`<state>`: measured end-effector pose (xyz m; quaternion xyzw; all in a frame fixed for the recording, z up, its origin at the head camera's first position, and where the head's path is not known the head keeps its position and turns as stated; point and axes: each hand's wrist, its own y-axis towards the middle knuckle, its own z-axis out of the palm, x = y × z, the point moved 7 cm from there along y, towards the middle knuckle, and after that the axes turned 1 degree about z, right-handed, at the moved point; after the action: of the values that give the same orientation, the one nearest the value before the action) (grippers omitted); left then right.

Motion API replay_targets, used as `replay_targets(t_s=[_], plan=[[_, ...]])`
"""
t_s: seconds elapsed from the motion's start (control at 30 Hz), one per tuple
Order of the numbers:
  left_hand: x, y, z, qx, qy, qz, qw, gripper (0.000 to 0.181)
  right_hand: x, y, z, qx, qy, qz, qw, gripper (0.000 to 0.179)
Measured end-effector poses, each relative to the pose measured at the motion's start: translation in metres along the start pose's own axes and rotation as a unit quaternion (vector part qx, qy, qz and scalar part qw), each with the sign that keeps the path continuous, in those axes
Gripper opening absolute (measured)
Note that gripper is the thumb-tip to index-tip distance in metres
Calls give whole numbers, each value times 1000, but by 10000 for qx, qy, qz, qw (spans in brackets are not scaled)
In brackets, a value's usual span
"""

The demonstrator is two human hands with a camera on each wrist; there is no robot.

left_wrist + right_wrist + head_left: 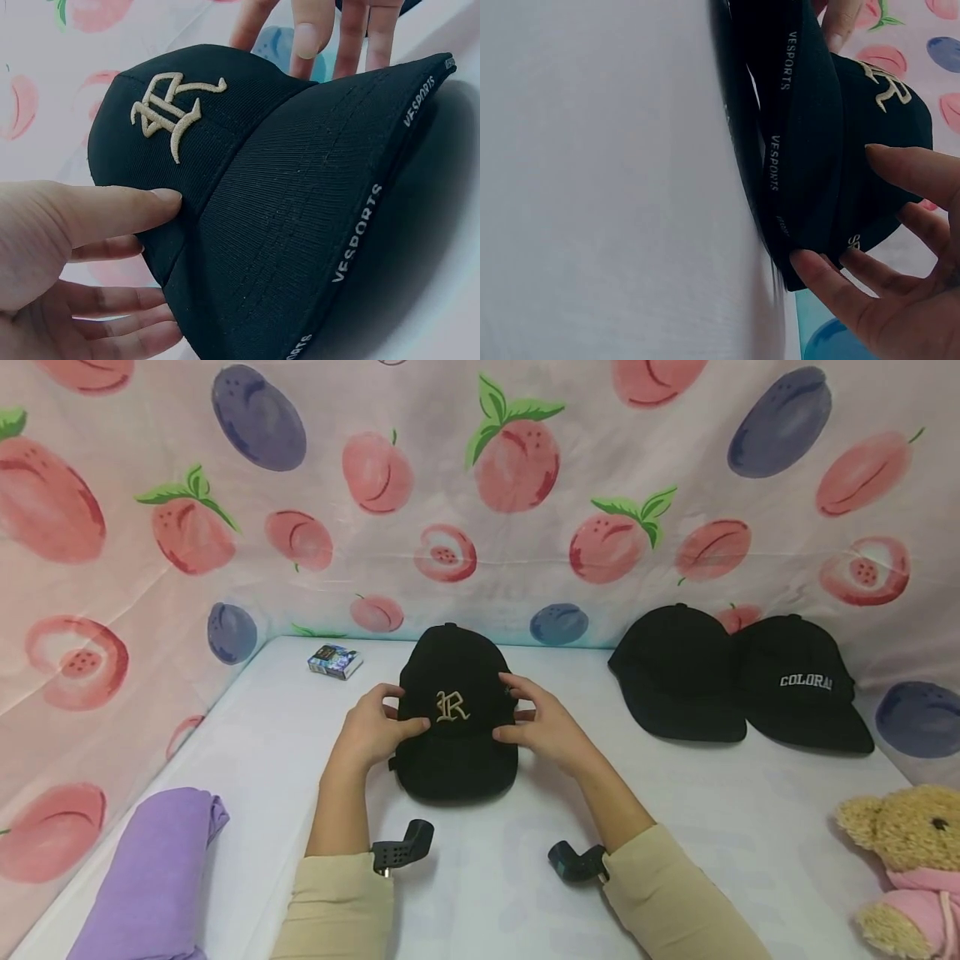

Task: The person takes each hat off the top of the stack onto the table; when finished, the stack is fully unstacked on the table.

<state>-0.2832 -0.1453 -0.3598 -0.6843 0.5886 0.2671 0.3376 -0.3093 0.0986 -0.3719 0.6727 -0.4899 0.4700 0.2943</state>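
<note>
A black baseball cap point(465, 768) with a gold letter R on its front is at the middle of the table, brim toward me. My left hand point(371, 727) holds its left side, thumb on the front panel. On the other side my right hand point(543, 727) grips it, with the thumb near the brim seam and fingers along the side. White VESPORTS lettering runs along the brim edge point(356, 232) in the left wrist view. Beneath the brim, the right wrist view shows another dark curved edge point(742, 142); whether it belongs to a second cap I cannot tell.
Two more black caps, a plain one point(678, 685) and a lettered one point(806, 693), sit side by side at the back right. A small box point(335, 662) lies at the back left, a purple folded cloth point(150, 877) at the front left. A teddy bear point(915, 860) is at the right edge.
</note>
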Motion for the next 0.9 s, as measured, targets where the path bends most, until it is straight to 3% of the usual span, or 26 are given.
replay_targets(t_s=[0.17,0.43,0.9], plan=[[-4,-2,-3,-55,-55,80,9999,71,3,-1,0,-17,-15,0,10000,85],[-10,-2,-9,-222,-524,342,9978,71,8,-3,-3,-112,36,-45,9999,87],[-34,-10,-11,-505,-523,729,9947,70,23,-4,-19,-396,108,-436,9982,92]])
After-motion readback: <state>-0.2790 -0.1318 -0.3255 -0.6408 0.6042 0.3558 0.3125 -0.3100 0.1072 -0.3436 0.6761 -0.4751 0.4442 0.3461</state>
